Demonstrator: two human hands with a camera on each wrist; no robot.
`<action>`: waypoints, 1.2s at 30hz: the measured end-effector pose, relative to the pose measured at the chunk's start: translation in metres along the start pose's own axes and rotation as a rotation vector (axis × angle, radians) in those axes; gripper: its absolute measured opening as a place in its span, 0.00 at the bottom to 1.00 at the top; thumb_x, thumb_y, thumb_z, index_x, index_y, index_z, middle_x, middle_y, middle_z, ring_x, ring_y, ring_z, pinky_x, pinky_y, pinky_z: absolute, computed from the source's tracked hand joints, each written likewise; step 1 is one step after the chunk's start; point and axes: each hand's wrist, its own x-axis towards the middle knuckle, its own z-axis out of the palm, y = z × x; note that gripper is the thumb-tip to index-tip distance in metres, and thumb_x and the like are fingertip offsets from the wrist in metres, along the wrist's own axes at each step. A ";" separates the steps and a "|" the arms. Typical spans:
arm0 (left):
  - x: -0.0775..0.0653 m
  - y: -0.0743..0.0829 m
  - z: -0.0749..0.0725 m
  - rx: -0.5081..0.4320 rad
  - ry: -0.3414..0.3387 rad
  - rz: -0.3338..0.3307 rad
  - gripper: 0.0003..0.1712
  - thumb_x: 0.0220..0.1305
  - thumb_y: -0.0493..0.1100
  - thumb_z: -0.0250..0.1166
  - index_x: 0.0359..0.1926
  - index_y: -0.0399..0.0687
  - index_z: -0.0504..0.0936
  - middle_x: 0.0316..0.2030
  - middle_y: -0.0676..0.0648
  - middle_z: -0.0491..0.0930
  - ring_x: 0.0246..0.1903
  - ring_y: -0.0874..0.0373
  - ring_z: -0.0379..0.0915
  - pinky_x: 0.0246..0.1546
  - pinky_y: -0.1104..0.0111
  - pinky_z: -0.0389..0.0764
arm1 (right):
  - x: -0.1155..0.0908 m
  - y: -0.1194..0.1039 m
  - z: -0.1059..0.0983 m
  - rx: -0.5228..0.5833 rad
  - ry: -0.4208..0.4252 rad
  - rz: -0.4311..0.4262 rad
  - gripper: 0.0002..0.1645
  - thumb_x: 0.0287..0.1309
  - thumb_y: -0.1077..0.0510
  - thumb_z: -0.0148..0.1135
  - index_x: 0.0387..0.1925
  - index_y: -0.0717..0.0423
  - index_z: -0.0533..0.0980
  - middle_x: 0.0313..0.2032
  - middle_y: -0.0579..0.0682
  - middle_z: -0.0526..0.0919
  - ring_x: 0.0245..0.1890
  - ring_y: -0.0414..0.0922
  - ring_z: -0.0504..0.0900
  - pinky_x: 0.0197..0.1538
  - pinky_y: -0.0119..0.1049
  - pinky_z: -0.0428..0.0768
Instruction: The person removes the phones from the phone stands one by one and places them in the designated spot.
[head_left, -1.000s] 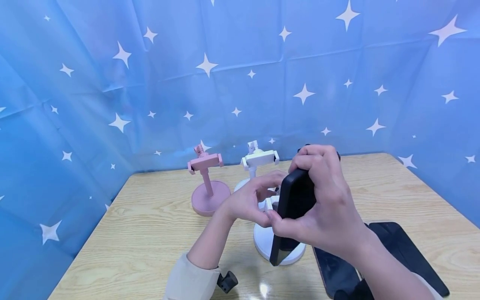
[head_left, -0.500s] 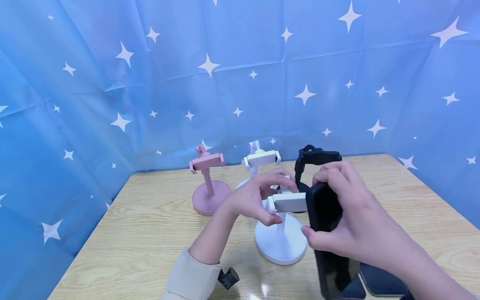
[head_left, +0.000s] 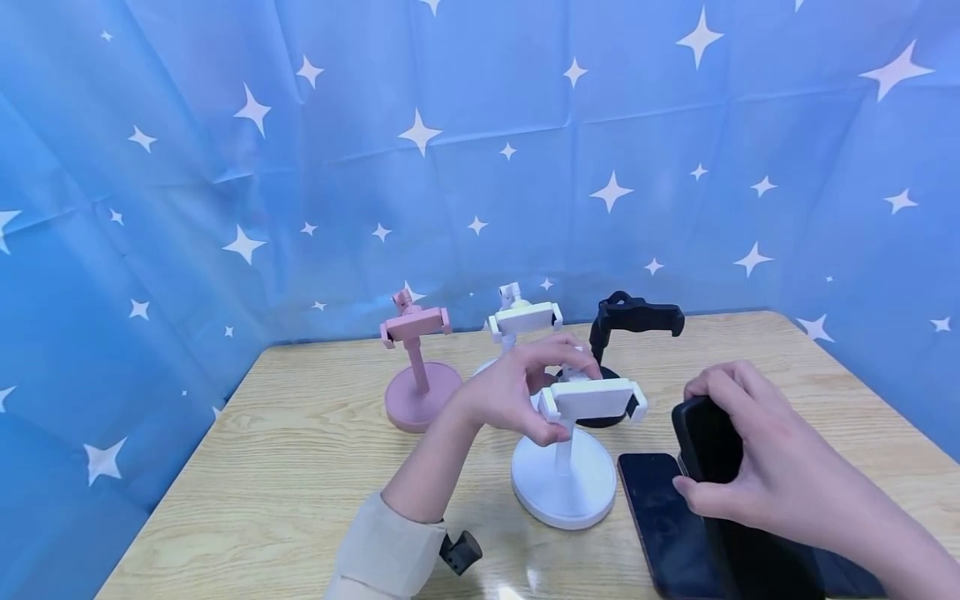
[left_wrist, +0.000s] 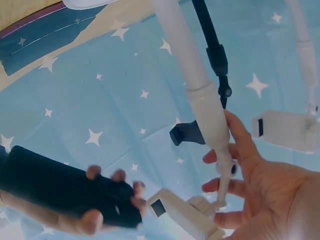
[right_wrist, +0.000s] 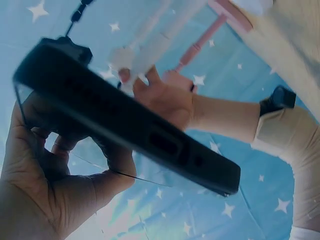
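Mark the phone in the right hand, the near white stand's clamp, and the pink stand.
phone [head_left: 705, 437], head view, upper back.
near white stand's clamp [head_left: 592, 400], head view, cradle face.
pink stand [head_left: 422, 396], head view, round base.

tabletop [head_left: 300, 467]: light wood | stood on it: pink stand [head_left: 420, 367], two white stands [head_left: 562, 467], black stand [head_left: 626, 333] | lay flat: dark phone [head_left: 660, 517]

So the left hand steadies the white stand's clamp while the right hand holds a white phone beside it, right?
Not quite: the phone in the right hand is black, as the head view shows. The left hand does grip the white stand at its clamp.
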 end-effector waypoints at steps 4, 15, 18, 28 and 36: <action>0.003 0.000 0.000 0.019 0.005 -0.015 0.29 0.36 0.25 0.66 0.45 0.26 0.70 0.45 0.34 0.65 0.45 0.60 0.62 0.46 0.65 0.74 | -0.008 0.019 0.004 -0.017 -0.038 0.033 0.40 0.21 0.50 0.79 0.42 0.51 0.69 0.38 0.46 0.67 0.36 0.40 0.62 0.30 0.35 0.69; 0.012 0.005 -0.002 0.048 0.001 -0.051 0.30 0.37 0.26 0.67 0.47 0.29 0.70 0.45 0.36 0.66 0.42 0.61 0.66 0.43 0.66 0.75 | -0.031 0.070 0.015 -0.035 -0.254 0.205 0.40 0.30 0.48 0.76 0.46 0.59 0.67 0.38 0.56 0.69 0.29 0.43 0.65 0.24 0.33 0.65; 0.016 0.008 -0.002 0.081 -0.001 -0.070 0.29 0.37 0.27 0.67 0.47 0.31 0.70 0.45 0.39 0.67 0.42 0.60 0.66 0.43 0.67 0.75 | -0.036 0.081 0.015 -0.034 -0.295 0.249 0.40 0.33 0.48 0.75 0.47 0.61 0.66 0.39 0.59 0.69 0.28 0.45 0.66 0.25 0.36 0.66; 0.041 0.016 0.004 0.146 -0.024 -0.108 0.30 0.40 0.30 0.68 0.49 0.37 0.70 0.47 0.43 0.67 0.42 0.60 0.66 0.36 0.68 0.78 | -0.045 0.108 0.011 -0.075 -0.367 0.342 0.42 0.34 0.47 0.74 0.47 0.66 0.65 0.40 0.68 0.68 0.29 0.50 0.69 0.27 0.43 0.70; 0.073 0.020 0.013 0.205 -0.093 -0.098 0.31 0.41 0.33 0.68 0.51 0.37 0.70 0.45 0.44 0.68 0.42 0.65 0.63 0.35 0.70 0.78 | -0.053 0.139 0.008 -0.083 -0.487 0.434 0.43 0.36 0.47 0.72 0.47 0.71 0.64 0.36 0.68 0.67 0.26 0.49 0.68 0.26 0.41 0.69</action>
